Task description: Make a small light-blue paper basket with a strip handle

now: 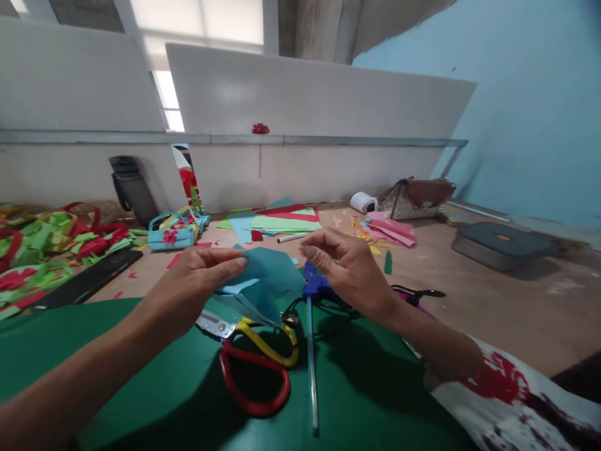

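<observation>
My left hand (204,275) pinches a folded piece of blue paper (270,272) at its upper left edge, between thumb and fingers. Just right of the paper, my right hand (350,269) has thumb and fingertips pressed together; what they hold, if anything, is too small to make out. Below the paper, scissors (256,382) with one red and one yellow handle lie on the green surface (154,388). A blue glue gun (314,285) sits partly behind my right hand, its long clear glue stick (312,369) pointing toward me.
Coloured paper sheets (286,220) and a white pen (292,238) lie behind my hands. Left stand a small blue paper bag (171,238), a dark bottle (134,191) and heaped paper pieces (61,235). Right are pink paper (392,230), a handbag (417,199) and a lidded container (504,244).
</observation>
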The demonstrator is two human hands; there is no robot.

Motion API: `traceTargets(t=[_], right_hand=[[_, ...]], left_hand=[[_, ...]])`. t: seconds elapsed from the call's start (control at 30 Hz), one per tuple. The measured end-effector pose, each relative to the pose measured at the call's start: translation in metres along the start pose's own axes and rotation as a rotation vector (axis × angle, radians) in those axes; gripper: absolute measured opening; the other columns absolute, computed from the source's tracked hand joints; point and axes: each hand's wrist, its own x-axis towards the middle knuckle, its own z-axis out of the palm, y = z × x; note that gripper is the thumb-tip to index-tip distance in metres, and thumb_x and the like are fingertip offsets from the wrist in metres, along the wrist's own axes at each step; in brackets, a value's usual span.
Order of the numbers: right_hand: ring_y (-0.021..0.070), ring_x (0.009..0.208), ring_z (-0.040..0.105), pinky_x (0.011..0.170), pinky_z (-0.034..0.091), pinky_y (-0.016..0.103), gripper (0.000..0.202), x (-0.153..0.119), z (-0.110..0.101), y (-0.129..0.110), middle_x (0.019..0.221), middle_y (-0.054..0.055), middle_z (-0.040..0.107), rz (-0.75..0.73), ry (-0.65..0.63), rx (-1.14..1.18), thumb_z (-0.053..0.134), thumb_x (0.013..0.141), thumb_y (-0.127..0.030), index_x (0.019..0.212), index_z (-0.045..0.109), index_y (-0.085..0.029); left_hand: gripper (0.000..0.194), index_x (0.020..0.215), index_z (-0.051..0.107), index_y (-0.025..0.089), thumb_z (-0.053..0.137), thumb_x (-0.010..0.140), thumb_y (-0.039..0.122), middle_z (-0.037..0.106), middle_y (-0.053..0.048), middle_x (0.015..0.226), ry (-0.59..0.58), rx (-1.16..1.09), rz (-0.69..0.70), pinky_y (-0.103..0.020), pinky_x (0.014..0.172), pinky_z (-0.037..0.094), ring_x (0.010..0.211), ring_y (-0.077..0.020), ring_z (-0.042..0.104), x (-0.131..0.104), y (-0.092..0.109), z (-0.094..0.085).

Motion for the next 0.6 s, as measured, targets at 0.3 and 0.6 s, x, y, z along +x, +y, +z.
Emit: traceTargets(t=[0.3,0.6], right_hand=[[0.0253,0.070,0.065,0.061,0.042,0.030,0.023,-0.019,0.002,0.046,0.071,0.013,0.067,0.074,-0.546,-0.934,0.053,0.073,-0.007,0.094,0.062,-0.012],[0.0249,0.083,0.064,0.064,0.047,0.031,0.062,-0.029,0.003,0.072,0.095,0.014,0.067,-0.019,-0.458,-0.883,0.044,0.069,-0.001,0.131,0.039,-0.011]], left_hand=[[0.025,0.092,0.072,0.016,0.066,0.075,0.033,0.071,-0.005,0.069,0.041,0.069,-0.010,-0.028,0.060,0.052,0.062,-0.0189,0.066,0.004,0.003,-0.013],[0.024,0.082,0.072,0.012,0.067,0.069,0.032,0.067,-0.005,0.062,0.081,-0.047,0.008,-0.025,0.056,0.046,0.056,-0.0148,0.060,0.011,0.000,-0.011]])
